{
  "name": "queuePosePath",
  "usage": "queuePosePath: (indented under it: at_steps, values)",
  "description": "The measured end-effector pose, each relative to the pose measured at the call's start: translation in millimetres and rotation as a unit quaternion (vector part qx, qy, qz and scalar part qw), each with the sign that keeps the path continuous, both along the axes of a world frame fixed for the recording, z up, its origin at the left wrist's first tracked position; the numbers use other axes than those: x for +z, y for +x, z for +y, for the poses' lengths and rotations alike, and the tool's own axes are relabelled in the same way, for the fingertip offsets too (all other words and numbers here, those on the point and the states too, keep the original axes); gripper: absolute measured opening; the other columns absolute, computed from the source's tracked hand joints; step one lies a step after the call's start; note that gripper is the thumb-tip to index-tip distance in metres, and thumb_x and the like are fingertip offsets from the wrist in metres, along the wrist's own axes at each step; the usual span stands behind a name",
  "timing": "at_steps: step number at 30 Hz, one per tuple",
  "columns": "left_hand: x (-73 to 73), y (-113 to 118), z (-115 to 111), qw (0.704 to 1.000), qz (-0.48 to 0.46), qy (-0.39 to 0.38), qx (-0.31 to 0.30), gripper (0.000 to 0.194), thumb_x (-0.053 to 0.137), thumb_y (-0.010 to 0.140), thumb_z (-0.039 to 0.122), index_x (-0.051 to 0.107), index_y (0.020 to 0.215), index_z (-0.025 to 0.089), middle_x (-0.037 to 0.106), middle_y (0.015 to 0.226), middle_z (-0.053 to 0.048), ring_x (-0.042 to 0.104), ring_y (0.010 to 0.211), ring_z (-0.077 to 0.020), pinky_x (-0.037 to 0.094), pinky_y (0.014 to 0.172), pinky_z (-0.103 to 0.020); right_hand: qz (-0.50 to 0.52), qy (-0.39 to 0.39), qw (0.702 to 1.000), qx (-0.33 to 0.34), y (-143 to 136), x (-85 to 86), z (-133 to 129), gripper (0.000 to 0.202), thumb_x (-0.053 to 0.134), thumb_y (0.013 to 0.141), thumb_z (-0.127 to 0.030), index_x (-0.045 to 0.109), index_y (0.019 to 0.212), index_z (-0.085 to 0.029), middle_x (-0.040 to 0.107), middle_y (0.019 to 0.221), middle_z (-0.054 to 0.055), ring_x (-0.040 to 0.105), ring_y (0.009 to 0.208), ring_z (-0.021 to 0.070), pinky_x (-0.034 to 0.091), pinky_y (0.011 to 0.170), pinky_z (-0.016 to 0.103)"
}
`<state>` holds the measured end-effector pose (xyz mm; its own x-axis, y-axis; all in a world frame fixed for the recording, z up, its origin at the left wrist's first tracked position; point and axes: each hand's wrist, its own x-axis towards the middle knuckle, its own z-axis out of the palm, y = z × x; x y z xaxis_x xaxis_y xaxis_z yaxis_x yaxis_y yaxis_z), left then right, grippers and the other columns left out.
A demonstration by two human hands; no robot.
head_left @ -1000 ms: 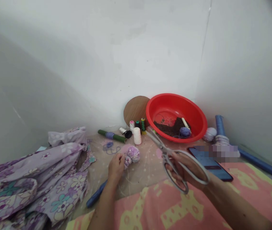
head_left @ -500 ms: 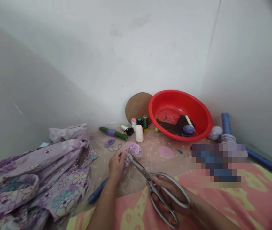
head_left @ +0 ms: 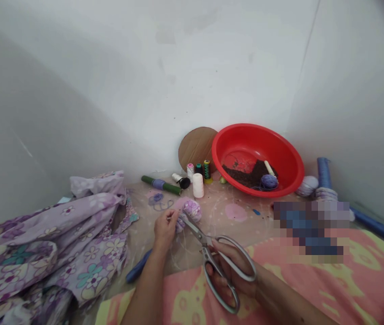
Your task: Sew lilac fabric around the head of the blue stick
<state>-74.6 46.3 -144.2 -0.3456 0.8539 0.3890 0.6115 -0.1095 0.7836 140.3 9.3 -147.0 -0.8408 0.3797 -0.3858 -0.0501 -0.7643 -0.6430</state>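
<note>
Steel scissors (head_left: pixel 212 257) sat in our right hand (head_left: pixel 227 277), fingers threaded through both loops and clenched round the handles; the blades stood only slightly parted, tips aimed at the small floral fabric bundle (head_left: pixel 189 212). Our left hand (head_left: pixel 164 228) lay just left of that bundle, fingertips pinched on something at its edge. We could not tell whether it was a thread or a fold of the cloth; too fine to make out.

Places, all reckoned from the bundle:
- white thread spool (head_left: pixel 197 185) just behind it, with smaller spools alongside
- green rod (head_left: pixel 161 185) behind and to the left
- red basin (head_left: pixel 257 158) well behind and to the right, tilted against the wall, dark scraps and a purple yarn ball inside
- heap of purple flowered cloth (head_left: pixel 53 243) well to the left
- blue stick (head_left: pixel 137 272) in front and to the left, beside our left forearm
- pink and yellow blanket (head_left: pixel 313 280) in front, under our right arm

Risks, as we judged them:
- blade tips were very near the pinching fingers; a closing cut made without a clear look could nick them
- the pinched piece looked slack; slack would let it slip between the blades, or draw the bundle's fabric into the cut
- the scissors looked large for so small a target, so the aim seemed coarse
</note>
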Motion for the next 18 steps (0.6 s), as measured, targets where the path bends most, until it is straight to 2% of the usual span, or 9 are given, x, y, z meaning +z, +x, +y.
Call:
queuePosePath:
  at_steps: [5,13,18]
  values:
    - [1.7,0.5,-0.5,1.0,-0.005,-0.005,-0.005,0.031,0.043,0.075,0.041,0.058,0.068,0.015,0.058,0.061,-0.001,0.053,0.059,-0.0121,0.039,0.055,-0.019,0.006,-0.007,1.0,-0.023,-7.5,-3.7,2.7,0.057,0.032,0.075,-0.063,0.056,0.068,-0.011,0.046,0.041,-0.001,0.041,0.03,0.0085,0.033,0.03,0.019]
    - [2.1,0.2,-1.2,1.0,0.006,0.011,-0.005,0.03,0.044,0.075,0.039,0.059,0.066,0.015,0.058,0.06,0.0,0.053,0.059,-0.0117,0.038,0.056,-0.019,0.015,0.002,0.998,-0.056,-17.3,4.1,-1.5,0.056,0.033,0.075,-0.062,0.051,0.055,-0.013,0.04,0.034,-0.004,0.035,0.025,0.0057,0.026,0.027,0.015]
    - [0.5,-1.0,-0.7,1.0,-0.007,-0.004,-0.008,0.03,0.044,0.075,0.04,0.058,0.067,0.015,0.058,0.06,0.0,0.052,0.058,-0.0116,0.038,0.056,-0.019,0.006,-0.028,0.998,-0.05,-20.7,-6.8,1.5,0.056,0.036,0.071,-0.066,0.052,0.054,-0.015,0.039,0.031,-0.005,0.033,0.022,0.0056,0.024,0.024,0.015]
